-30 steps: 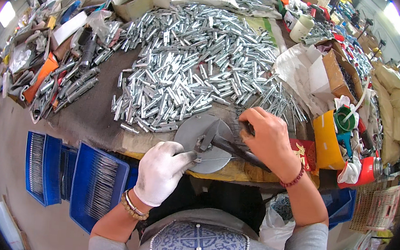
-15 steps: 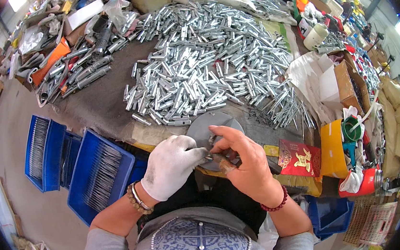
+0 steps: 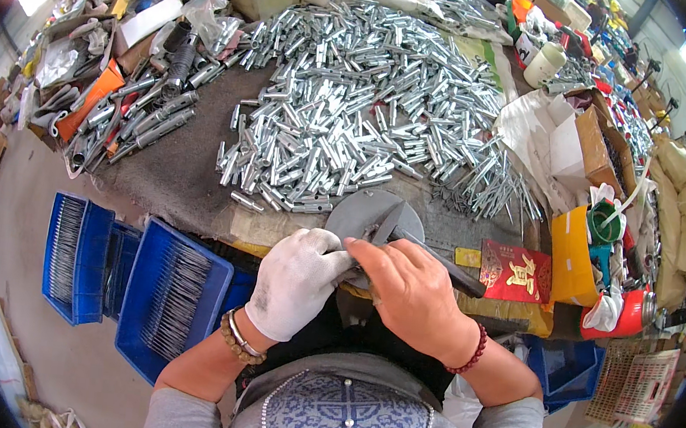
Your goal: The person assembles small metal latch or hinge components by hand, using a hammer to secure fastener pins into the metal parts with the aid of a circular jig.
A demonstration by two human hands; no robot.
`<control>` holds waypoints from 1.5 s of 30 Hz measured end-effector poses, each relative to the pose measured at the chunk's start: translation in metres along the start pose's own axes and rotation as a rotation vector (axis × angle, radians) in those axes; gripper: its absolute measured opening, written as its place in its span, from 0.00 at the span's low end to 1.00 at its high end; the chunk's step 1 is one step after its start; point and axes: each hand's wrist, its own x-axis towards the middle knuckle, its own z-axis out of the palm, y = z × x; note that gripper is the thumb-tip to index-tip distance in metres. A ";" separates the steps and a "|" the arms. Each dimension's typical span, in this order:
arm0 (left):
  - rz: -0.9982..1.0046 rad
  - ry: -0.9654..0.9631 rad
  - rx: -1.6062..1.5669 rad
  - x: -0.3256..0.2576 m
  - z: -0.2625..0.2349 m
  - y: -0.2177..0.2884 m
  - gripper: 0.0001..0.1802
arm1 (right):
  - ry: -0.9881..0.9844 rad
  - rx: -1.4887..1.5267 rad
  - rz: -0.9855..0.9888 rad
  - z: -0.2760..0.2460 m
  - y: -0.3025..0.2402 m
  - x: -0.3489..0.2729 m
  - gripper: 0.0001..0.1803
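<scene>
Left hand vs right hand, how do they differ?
Left hand wears a white glove; right hand is bare.
Left hand has tan beads and a silver bangle at its wrist; right hand has dark red beads.
Shared: both at the grey disc.

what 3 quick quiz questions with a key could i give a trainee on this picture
1. Multiple choice: which hand wears the white glove?
A) left
B) right
C) both

2. True or false: the red card lies to the left of the round grey plate.

3. Fill in: the tray of thin metal rods at the lower left is coloured ____.

Key:
1. A, the left hand; the right hand is bare.
2. False; the card lies to the right of the plate.
3. Blue.
</scene>
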 end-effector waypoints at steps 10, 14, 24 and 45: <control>0.006 0.077 -0.083 -0.001 0.003 0.002 0.10 | -0.036 -0.148 -0.091 0.000 -0.002 -0.002 0.28; 0.016 0.084 -0.082 0.000 0.003 -0.003 0.09 | -0.014 -0.016 -0.041 -0.014 0.005 -0.009 0.30; -0.013 0.051 -0.075 0.000 0.001 0.002 0.12 | -0.019 -0.122 0.299 -0.045 0.013 -0.038 0.33; -0.017 0.024 -0.091 -0.004 -0.004 -0.002 0.14 | -0.058 -0.215 0.203 -0.041 0.016 -0.035 0.31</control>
